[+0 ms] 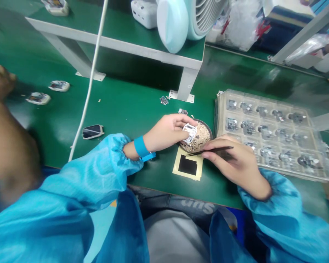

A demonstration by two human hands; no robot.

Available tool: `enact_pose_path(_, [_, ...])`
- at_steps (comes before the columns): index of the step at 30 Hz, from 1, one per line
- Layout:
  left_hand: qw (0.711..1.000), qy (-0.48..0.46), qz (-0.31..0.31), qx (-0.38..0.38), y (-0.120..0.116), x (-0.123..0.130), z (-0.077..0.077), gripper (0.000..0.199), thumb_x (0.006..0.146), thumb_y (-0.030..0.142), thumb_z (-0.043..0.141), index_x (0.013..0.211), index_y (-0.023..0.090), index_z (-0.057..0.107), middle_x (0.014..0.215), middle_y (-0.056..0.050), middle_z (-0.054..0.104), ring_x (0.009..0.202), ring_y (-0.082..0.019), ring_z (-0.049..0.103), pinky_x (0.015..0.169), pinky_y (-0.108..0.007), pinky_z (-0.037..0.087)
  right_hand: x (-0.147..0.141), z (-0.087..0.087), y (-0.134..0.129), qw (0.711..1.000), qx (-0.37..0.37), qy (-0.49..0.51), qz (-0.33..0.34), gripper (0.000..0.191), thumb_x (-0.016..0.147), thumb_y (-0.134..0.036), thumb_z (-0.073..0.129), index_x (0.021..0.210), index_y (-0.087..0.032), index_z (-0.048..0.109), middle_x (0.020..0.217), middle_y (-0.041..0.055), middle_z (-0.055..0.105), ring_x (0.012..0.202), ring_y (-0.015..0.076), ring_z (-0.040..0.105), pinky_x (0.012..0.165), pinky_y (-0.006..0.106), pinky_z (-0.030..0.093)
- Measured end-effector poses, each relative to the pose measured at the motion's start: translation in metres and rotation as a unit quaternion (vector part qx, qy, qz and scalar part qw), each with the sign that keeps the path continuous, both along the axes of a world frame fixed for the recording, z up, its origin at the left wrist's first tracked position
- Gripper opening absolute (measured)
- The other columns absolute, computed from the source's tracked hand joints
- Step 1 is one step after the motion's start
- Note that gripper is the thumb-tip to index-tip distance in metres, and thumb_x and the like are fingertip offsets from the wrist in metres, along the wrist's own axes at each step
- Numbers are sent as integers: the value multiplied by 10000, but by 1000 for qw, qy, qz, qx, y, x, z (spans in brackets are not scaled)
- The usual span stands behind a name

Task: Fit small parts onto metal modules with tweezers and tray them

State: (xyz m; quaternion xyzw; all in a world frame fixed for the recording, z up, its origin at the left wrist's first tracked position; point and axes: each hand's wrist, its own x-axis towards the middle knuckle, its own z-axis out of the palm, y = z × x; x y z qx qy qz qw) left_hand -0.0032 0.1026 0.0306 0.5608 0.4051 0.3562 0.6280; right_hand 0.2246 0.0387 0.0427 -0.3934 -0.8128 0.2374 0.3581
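Between the thumb and fingers of my left hand [168,132] is a small white device housing [190,133], its inner side showing. The housing is held over a round dish [203,137] full of small tan bits. My right hand [231,160] pinches dark tweezers [215,150], their tips pointing left. Those tips are over the upper edge of a pale yellow sheet [176,168] that carries black patches [188,165]. Whether the tips grip anything is too small to tell. A blue band circles my left wrist.
Stacked clear trays [265,133] of small parts stand at right. A white cable [91,78] crosses the bench at left, near a dark-faced device [93,131]. Behind is a raised shelf [117,42] with a fan [192,18]. Another person's arm [12,146] is at far left.
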Motion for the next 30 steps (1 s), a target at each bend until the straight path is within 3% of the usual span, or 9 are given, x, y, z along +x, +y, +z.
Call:
enact_pose_path(8, [1000,14,20,13,-7,7,-8,284,795,114,740,1077,149,736,1031,-87,774,876,-185,753,756,-285,630,0,0,-1,999,-14,25,-26,87,898,-199,757,965,-245,728,921,26,777,859,197,714,806,380,548])
enact_pose_path(11, [999,31,20,-16,-8,8,-9,225,810,171,755,1030,140,718,882,-71,768,724,-174,745,603,-258,622,3,7,-2,993,-19,111,-46,81,892,-174,750,939,-231,716,897,39,775,847,206,727,788,384,577])
enact_pose_path(15, [998,34,7,-54,-11,12,-7,225,844,205,726,1048,140,655,749,-36,727,533,-155,701,361,-171,466,7,16,1,976,37,199,-79,81,888,-172,739,924,-228,693,850,52,764,805,220,732,732,392,601])
enact_pose_path(20, [999,24,12,-30,-14,13,-6,234,816,243,761,999,118,685,785,-41,735,583,-120,677,473,-191,575,14,12,12,967,127,201,-94,113,860,-162,747,918,-237,686,824,47,766,804,231,739,721,399,596])
enact_pose_path(30, [996,90,18,-21,-15,14,-3,281,804,140,708,1074,76,749,646,-14,707,473,-101,624,461,-182,541,15,2,14,981,142,110,-79,169,839,-104,765,931,-240,727,889,55,797,840,238,743,797,444,575])
